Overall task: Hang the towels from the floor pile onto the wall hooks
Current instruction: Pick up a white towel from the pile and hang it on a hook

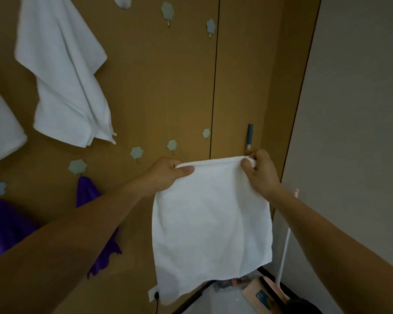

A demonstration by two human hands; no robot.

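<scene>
I hold a white towel [211, 225] spread in front of the brown wooden wall [159, 87]. My left hand [166, 175] pinches its top left corner and my right hand [259, 173] pinches its top right corner. The towel hangs flat below both hands. Just above the hands sit small hexagonal wall hooks [172, 146] with nothing on them. More bare hooks [167, 10] are near the top. Another white towel [66, 75] hangs at the upper left, and a purple towel [86, 191] hangs from a hook at the lower left.
A second white towel [0, 132] and another purple towel [7, 223] show at the left edge. A grey wall [361, 132] stands to the right. A white pole [285, 250], a dark-framed rack [191, 300] and a wall socket [153, 293] lie below.
</scene>
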